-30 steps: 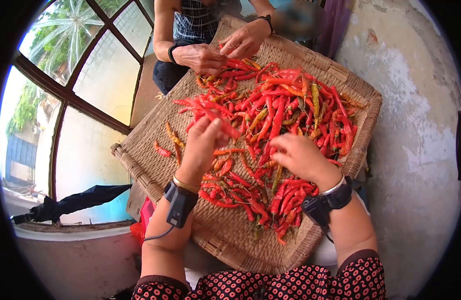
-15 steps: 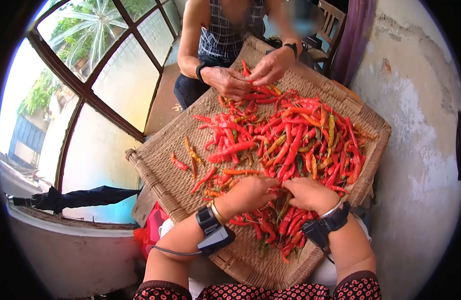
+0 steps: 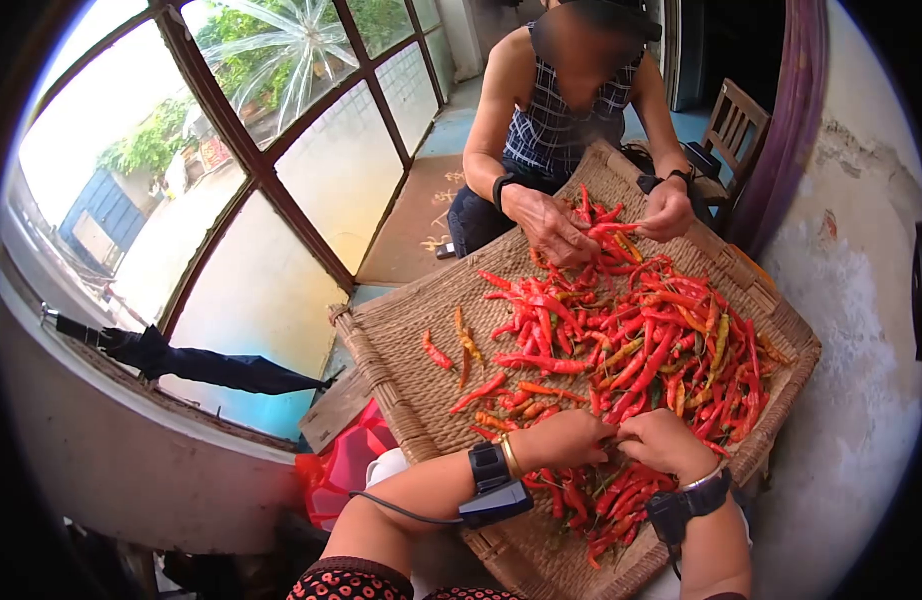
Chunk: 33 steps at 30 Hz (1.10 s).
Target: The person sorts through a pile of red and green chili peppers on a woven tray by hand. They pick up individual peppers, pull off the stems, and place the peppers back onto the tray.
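My left hand (image 3: 564,440) and my right hand (image 3: 667,443) are close together over the near part of a heap of red chili peppers (image 3: 649,372). The fingers of both hands are closed in a pinch, fingertips almost meeting. Whatever they hold is hidden by the fingers. The peppers lie on a square woven tray (image 3: 396,345) with a raised rim. Below my hands is a smaller cluster of red chilies (image 3: 626,503). A few orange and yellowish chilies (image 3: 464,335) lie apart on the left of the weave.
Across the tray sits another person (image 3: 571,110), one hand over the peppers, the other holding a red chili (image 3: 611,228). A folded dark umbrella (image 3: 226,370) lies along the window ledge at left. A peeling wall (image 3: 861,300) stands at right, a wooden chair (image 3: 736,135) behind.
The view has swung left and up, so the tray appears farther right and lower. The other person's hands have moved apart. My hands stay pinched close together over the chilies.
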Each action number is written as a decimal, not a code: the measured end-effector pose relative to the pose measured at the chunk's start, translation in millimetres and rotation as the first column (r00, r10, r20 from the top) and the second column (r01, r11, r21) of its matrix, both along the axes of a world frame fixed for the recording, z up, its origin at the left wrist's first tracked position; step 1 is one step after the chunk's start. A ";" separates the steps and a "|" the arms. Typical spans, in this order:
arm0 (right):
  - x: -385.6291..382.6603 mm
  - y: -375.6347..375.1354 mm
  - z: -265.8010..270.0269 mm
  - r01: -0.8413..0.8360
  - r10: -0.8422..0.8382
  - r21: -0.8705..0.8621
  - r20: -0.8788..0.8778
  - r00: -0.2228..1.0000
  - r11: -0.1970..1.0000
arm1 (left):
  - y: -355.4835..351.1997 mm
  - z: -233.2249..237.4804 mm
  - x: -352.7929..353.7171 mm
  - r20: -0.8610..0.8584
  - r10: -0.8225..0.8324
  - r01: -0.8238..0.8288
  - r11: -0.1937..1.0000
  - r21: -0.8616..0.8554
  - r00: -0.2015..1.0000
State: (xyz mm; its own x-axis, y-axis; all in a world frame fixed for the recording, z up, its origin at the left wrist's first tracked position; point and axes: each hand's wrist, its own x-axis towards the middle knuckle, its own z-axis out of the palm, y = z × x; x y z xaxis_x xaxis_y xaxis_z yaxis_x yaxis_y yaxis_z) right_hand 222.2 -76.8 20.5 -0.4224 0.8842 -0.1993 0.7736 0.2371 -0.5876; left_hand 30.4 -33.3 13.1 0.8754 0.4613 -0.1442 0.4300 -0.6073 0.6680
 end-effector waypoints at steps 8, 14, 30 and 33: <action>13.2 -1.7 13.7 0.226 -0.216 0.149 -0.079 0.973 0.963 | 32.8 7.4 -16.9 0.233 0.289 -0.265 0.956 -0.128 0.928; 6.9 -5.5 -10.7 -0.182 0.177 -0.138 -0.048 0.983 0.974 | 51.7 -21.5 -19.6 0.569 0.583 -0.692 0.721 -0.035 0.579; 8.5 -11.3 -14.9 0.037 -0.060 0.151 0.152 0.987 0.988 | 7.2 -6.8 -4.7 0.194 0.072 -0.095 0.989 0.112 0.978; 14.0 -7.1 -13.8 -0.049 0.047 0.010 0.154 0.987 0.999 | 4.9 2.1 -1.0 0.132 0.020 -0.031 0.996 0.080 0.991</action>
